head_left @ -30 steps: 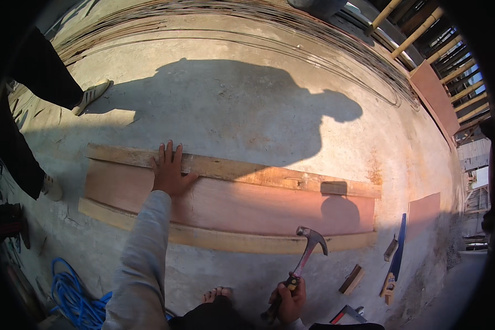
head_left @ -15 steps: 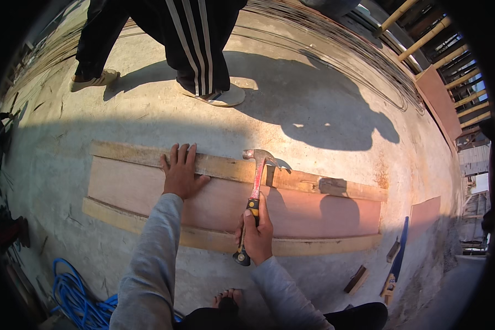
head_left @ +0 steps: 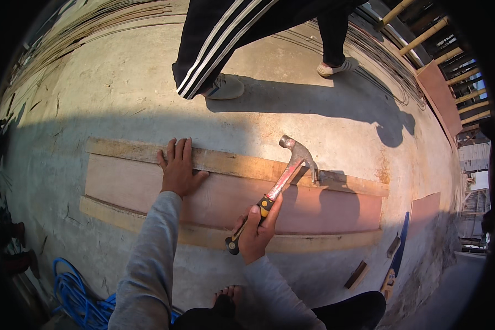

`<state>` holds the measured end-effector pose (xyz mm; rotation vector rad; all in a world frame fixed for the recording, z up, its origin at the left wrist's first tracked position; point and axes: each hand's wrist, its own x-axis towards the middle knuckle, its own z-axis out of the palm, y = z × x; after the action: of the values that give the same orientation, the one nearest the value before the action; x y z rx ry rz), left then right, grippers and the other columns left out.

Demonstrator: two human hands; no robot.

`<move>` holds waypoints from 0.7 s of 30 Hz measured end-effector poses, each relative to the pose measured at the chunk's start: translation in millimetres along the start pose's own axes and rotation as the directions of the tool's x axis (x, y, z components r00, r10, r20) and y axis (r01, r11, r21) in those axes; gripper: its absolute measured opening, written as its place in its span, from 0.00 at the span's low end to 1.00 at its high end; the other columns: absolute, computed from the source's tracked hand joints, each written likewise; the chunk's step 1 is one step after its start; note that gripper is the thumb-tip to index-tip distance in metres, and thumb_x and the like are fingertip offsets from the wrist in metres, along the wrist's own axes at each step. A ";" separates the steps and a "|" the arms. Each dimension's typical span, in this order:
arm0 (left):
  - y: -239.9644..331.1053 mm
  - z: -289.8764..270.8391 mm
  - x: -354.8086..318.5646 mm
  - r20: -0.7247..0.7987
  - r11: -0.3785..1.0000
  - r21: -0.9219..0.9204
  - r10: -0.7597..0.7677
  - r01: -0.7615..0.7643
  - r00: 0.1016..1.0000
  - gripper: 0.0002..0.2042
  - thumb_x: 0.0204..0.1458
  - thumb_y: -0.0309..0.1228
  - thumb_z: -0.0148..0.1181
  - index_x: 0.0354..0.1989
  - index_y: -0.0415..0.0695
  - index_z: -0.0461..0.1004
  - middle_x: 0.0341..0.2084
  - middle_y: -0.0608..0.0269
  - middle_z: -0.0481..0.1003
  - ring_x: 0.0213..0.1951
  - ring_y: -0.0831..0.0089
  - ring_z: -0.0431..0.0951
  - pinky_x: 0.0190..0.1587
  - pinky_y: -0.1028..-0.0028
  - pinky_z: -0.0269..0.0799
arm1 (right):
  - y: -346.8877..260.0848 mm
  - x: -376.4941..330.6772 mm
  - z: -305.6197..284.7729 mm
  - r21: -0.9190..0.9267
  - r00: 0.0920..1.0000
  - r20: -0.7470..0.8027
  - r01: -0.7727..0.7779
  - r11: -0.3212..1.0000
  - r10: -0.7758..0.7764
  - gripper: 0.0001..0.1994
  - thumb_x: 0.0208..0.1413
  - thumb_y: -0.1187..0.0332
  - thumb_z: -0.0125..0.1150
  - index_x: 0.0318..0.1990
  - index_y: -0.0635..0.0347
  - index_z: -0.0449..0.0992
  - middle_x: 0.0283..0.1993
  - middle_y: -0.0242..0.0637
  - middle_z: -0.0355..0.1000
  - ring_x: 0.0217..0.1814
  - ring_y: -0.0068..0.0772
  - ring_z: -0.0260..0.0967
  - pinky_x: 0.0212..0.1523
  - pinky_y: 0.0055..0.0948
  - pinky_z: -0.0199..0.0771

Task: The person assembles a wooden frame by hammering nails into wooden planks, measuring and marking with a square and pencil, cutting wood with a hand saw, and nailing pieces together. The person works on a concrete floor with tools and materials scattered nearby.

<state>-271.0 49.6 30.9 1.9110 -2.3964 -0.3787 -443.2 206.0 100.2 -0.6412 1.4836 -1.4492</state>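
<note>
My right hand (head_left: 257, 231) is closed round the black and yellow grip of a claw hammer (head_left: 285, 179). The hammer's worn head points up and away over the far wooden strip, and its red shaft slants to the right. My left hand (head_left: 179, 170) lies spread on the far wooden strip (head_left: 231, 164), its palm reaching onto the plywood panel (head_left: 126, 179). A second wooden strip (head_left: 313, 242) runs along the panel's near edge. The whole long piece lies on the concrete floor in front of me.
A person in dark striped trousers (head_left: 214, 44) stands beyond the panel. To the right lie a handsaw (head_left: 400, 247), small wood blocks (head_left: 357, 275) and a plywood offcut (head_left: 425, 214). A coiled blue hose (head_left: 74, 294) is at lower left; thin rods (head_left: 93, 27) lie far back.
The hammer has tilted over to the right, its head moving right and slightly farther away. My left hand stays on the strip. The person beyond has stepped to the right.
</note>
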 end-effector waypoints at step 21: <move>-0.1 -0.1 1.0 0.007 1.000 -0.011 0.000 0.000 1.000 0.54 0.43 0.54 0.71 0.73 0.41 0.47 0.70 0.53 0.53 0.75 0.51 0.43 0.70 0.35 0.29 | -16.8 8.2 0.0 -0.233 0.938 0.103 0.346 0.909 -0.330 0.31 0.65 0.74 0.51 0.74 0.65 0.49 0.29 0.33 0.69 0.25 0.19 0.65 0.26 0.23 0.69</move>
<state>-271.1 48.7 30.9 1.9078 -2.3940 -0.3983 -450.6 196.1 114.1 -1.1352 1.5733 -1.4944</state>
